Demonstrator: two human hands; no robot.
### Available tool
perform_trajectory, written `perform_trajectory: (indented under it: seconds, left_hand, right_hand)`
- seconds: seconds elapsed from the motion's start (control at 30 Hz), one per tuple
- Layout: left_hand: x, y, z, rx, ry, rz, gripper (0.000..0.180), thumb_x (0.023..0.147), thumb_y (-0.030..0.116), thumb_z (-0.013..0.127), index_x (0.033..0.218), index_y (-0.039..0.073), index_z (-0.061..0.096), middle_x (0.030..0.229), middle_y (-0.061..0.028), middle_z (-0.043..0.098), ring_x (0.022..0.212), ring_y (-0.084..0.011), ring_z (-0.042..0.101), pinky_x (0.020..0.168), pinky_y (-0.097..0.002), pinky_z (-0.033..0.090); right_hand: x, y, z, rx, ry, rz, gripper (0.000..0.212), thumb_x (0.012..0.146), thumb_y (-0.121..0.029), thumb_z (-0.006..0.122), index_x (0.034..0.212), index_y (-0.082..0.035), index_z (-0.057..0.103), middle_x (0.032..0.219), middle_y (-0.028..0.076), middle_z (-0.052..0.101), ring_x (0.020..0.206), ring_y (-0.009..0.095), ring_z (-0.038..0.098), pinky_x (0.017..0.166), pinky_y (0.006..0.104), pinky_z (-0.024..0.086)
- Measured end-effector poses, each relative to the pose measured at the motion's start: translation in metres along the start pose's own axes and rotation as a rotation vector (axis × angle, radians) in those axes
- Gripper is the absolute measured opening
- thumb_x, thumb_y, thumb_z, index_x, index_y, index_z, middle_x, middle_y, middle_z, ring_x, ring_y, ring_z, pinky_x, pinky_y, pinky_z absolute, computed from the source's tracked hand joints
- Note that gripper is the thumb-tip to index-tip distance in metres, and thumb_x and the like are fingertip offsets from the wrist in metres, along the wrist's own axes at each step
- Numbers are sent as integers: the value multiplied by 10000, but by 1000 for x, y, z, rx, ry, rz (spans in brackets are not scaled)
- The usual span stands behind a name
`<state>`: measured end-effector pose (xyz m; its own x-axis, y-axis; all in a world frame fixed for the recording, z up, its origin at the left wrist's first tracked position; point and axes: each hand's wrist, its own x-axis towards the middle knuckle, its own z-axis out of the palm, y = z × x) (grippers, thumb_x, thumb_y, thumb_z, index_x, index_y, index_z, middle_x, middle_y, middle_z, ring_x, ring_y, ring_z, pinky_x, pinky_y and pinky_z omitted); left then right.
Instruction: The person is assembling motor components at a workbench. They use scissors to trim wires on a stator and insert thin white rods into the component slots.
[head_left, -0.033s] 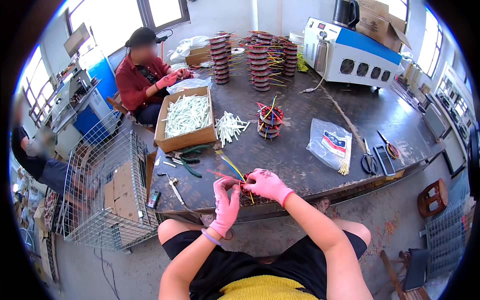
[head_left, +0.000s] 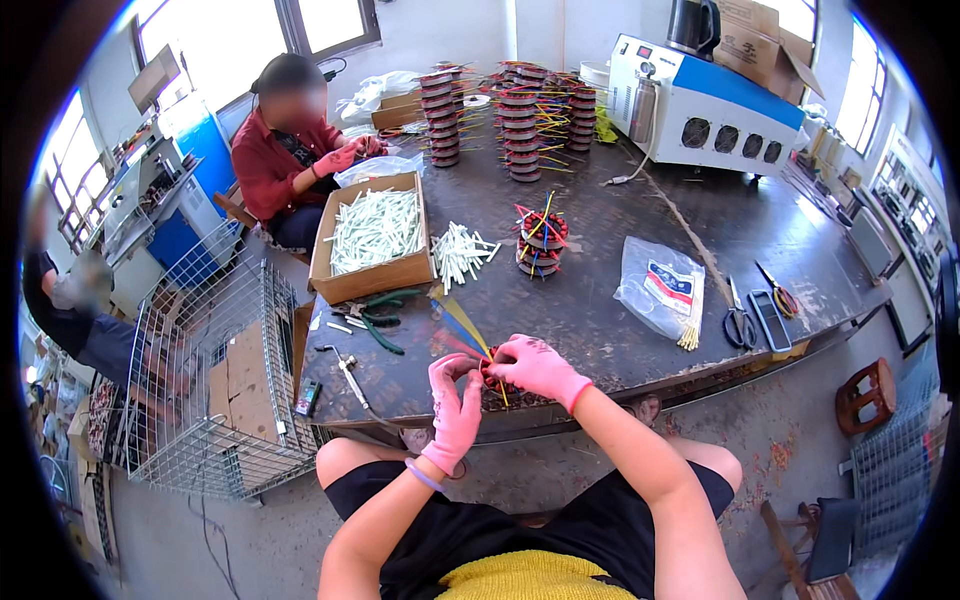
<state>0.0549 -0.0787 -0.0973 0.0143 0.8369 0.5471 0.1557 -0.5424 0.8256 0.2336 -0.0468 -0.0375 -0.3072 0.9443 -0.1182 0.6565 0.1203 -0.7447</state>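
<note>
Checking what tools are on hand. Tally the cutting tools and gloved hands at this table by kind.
Scissors: 1
Green-handled pliers: 1
Own pink-gloved hands, left hand and right hand, closed on a coil with coloured wires: 2
Total: 4

Cloth, card, plastic and metal on a worn, matt bench

Pink knitted cloth gloves are worn on the left hand (head_left: 452, 412) and right hand (head_left: 535, 368). The table (head_left: 620, 330) is seen as dark, dull and scuffed. The box (head_left: 368, 280) is made of plain brown cardboard, the bag (head_left: 655, 285) of glossy clear plastic, the basket (head_left: 215, 400) of bare metal wire.
</note>
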Motion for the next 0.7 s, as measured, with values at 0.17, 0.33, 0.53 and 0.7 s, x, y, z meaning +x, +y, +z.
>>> perform_trajectory:
  seconds: [0.17,0.33,0.53,0.7]
  left_hand:
    - [0,-4,1,-56,-223,-37,158,1014,95,510,1131,-6,544,1160,-135,543,1057,-234,550,944,-349,452]
    - [15,-9,-8,185,-477,222,147,938,140,616,1010,14,641,1129,-151,594,1092,-341,560,962,-429,453]
    - [23,-9,-2,159,-444,216,192,747,86,784,864,30,642,930,-98,645,932,-325,610,865,-430,487]
    - [27,-14,-3,145,-489,180,200,742,80,780,842,33,613,907,-102,643,906,-330,615,838,-424,493]
  right_hand:
    - [-26,-5,-3,478,97,39,294,951,-263,642,1042,13,687,870,42,674,793,98,581,703,288,492]
    - [-36,-4,2,538,275,-64,245,975,-205,614,1051,17,685,847,43,673,732,92,572,666,279,486]
    - [-38,-5,6,504,360,-159,150,945,-96,617,1024,13,683,888,48,661,809,87,601,695,283,494]
    - [-42,-7,5,394,401,-313,147,907,-55,633,1017,14,704,893,87,647,776,153,626,691,307,504]
